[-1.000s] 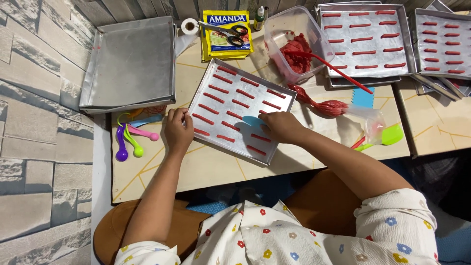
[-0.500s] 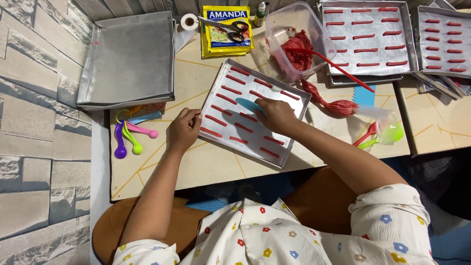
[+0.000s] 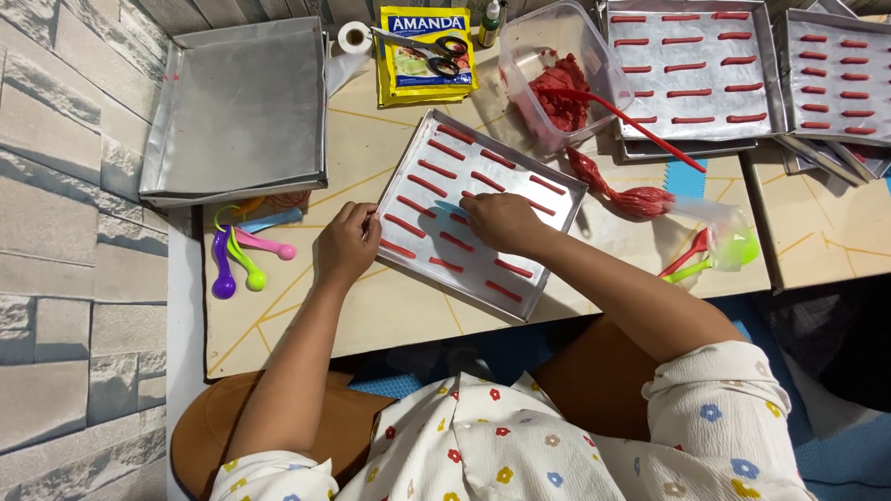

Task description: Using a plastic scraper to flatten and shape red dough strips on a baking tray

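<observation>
Hands are working at a rectangular metal baking tray (image 3: 543, 190) lying tilted in the middle of the frame on a low beige table (image 3: 371, 306). The left hand (image 3: 345, 246) is resting at the tray's lower left edge, its fingers curled over the rim and holding the tray by it. The right hand (image 3: 503, 223) is lying palm down over the centre of the tray, fingers bent onto a small light-blue scraper (image 3: 449, 208) whose corner is showing just left of the knuckles; whether the hand is gripping it or only pressing on it cannot be told. Rows of short red dough strips (image 3: 436, 169) are lying on the tray around the hand.

Just left of the left hand, coloured measuring spoons (image 3: 243, 264) are lying fanned on the table. An empty metal tray (image 3: 241, 107) is sitting in the upper left of the frame, with a roll of white tape (image 3: 354, 37) beside its right corner. A yellow and blue packet (image 3: 422, 60) with scissors (image 3: 432, 48) on it is lying at the top centre. To its right, a clear plastic tub (image 3: 548, 42) is holding red dough and a red spatula (image 3: 640, 125). A piping bag of red dough (image 3: 631, 195) is lying right of the tray, near a green scoop (image 3: 738, 249). Two more filled trays (image 3: 696, 70) are sitting in the upper right of the frame.
</observation>
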